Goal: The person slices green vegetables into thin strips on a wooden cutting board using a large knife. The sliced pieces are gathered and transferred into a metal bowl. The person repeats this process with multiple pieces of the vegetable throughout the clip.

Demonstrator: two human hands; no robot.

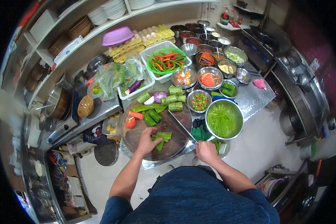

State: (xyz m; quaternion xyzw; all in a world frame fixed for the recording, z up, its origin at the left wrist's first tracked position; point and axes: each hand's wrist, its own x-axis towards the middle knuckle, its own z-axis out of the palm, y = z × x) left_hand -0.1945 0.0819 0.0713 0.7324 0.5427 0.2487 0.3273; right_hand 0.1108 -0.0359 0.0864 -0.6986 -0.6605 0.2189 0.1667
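Observation:
My right hand [206, 151] grips the handle of a kitchen knife [182, 126]. Its blade slants up and left across the right part of a round wooden chopping board [134, 140]. My left hand [147, 141] is at the left end of some flat green stem pieces [164, 136], thumb and fingers apart around them; whether it grips them is hidden. Farther back on the board lie thick peeled green stem chunks [171, 99], a halved purple onion [160, 97], cut green pepper [152, 117], a carrot piece [136, 114] and a tomato piece [130, 122].
Right of the board stands a steel bowl [240, 127] of green strips, beside a green cloth [200, 133]. Behind are bowls of chopped vegetables, a green basket [151, 68] of peppers, bagged vegetables [109, 81] and egg trays [156, 35]. A stove [294, 72] is at right.

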